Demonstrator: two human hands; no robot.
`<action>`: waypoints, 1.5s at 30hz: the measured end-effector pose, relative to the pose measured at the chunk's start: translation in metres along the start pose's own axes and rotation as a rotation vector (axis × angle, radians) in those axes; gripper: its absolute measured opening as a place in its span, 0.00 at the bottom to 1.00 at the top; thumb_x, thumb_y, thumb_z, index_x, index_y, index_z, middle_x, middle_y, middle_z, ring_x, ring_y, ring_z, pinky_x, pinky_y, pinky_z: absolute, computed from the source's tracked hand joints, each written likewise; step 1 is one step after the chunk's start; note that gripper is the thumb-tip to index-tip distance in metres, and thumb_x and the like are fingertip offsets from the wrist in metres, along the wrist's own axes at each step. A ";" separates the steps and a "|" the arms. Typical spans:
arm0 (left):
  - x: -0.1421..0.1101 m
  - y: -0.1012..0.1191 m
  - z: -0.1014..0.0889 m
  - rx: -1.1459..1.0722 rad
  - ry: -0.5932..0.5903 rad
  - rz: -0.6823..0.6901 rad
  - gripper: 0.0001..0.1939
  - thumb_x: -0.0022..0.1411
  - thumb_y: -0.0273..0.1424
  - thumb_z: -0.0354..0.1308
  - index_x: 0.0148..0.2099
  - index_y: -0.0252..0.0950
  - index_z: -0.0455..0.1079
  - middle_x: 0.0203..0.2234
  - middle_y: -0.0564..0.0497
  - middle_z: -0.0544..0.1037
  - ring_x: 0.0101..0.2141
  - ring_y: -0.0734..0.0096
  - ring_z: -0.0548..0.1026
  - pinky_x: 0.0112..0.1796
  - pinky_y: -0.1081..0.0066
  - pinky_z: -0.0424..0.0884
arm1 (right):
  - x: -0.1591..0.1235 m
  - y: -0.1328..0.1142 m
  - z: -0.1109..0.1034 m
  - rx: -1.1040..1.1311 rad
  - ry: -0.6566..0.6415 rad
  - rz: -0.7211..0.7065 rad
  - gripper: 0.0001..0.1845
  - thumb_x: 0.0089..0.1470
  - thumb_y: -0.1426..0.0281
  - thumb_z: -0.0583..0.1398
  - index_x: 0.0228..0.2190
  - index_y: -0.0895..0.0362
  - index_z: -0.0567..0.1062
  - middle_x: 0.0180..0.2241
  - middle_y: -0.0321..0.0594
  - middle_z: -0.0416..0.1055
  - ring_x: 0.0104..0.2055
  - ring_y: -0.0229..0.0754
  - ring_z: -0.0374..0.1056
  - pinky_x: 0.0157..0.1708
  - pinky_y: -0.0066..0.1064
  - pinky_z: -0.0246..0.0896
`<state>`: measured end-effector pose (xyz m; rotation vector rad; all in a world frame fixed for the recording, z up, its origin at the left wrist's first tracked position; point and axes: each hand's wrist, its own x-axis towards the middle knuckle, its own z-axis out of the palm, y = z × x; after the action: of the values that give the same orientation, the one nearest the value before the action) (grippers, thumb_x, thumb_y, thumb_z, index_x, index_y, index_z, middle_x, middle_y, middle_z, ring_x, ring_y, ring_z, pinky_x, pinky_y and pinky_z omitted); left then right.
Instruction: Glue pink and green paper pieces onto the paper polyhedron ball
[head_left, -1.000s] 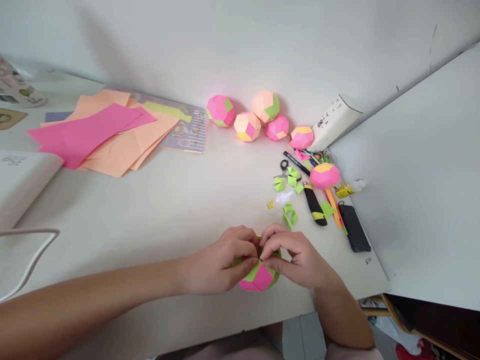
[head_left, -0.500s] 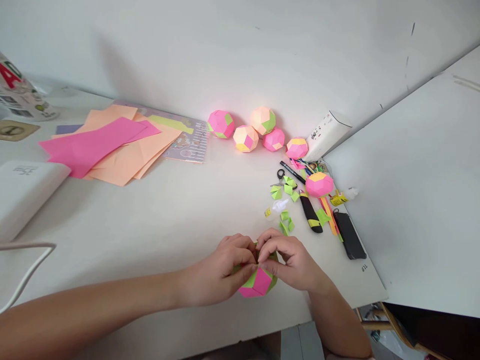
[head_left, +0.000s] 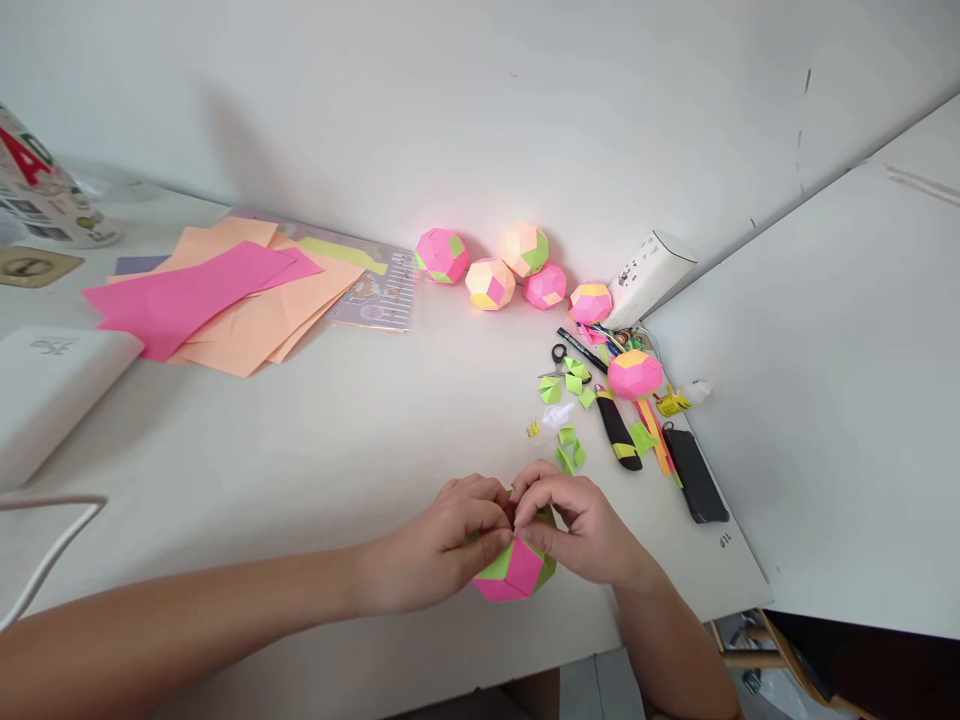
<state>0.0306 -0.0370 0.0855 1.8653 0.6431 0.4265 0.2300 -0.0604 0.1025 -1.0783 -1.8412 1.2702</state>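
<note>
A pink and green faceted paper ball (head_left: 523,568) is near the table's front edge, between both hands. My left hand (head_left: 469,540) pinches its upper edge from the left, thumb and fingers closed. From the right, my right hand (head_left: 564,520) pinches the same edge close to the left fingertips. The fingers cover the top of the ball, where a dark gap shows between them. Just beyond the hands lie small folded green paper pieces (head_left: 570,452) and a small glue bottle (head_left: 553,418) with a clear nozzle.
Several finished paper balls (head_left: 489,284) line the wall. Scissors (head_left: 559,355), a marker (head_left: 581,350), a black and yellow cutter (head_left: 619,430), a second glue bottle (head_left: 681,398) and a black phone (head_left: 696,475) lie at right. Coloured paper sheets (head_left: 240,310) and a white box-shaped device (head_left: 60,390) are at left.
The camera view has shifted slightly. Both hands stay on the paper ball in almost the same pose, fingertips still pinching its upper edge.
</note>
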 end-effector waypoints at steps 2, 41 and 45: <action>0.000 0.001 -0.001 -0.011 -0.004 -0.014 0.15 0.66 0.29 0.44 0.26 0.36 0.62 0.33 0.50 0.69 0.40 0.67 0.67 0.43 0.67 0.68 | 0.000 0.000 0.000 0.010 -0.004 0.012 0.02 0.53 0.75 0.62 0.29 0.58 0.75 0.35 0.41 0.68 0.36 0.38 0.67 0.35 0.31 0.63; 0.005 -0.014 0.003 -0.073 0.141 -0.012 0.23 0.69 0.42 0.37 0.23 0.37 0.50 0.25 0.53 0.62 0.32 0.69 0.65 0.39 0.67 0.66 | 0.013 0.020 -0.005 -0.256 0.148 0.027 0.16 0.64 0.62 0.52 0.32 0.55 0.76 0.47 0.46 0.70 0.53 0.44 0.65 0.53 0.38 0.62; 0.007 -0.019 0.000 -0.019 0.285 0.095 0.22 0.70 0.39 0.37 0.24 0.37 0.53 0.25 0.53 0.64 0.32 0.68 0.66 0.41 0.66 0.65 | 0.015 0.019 -0.010 -0.373 0.272 -0.048 0.13 0.63 0.64 0.53 0.33 0.55 0.75 0.41 0.45 0.73 0.48 0.44 0.69 0.48 0.37 0.65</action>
<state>0.0315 -0.0268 0.0675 1.8374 0.7385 0.7679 0.2369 -0.0393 0.0882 -1.3198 -1.9175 0.7229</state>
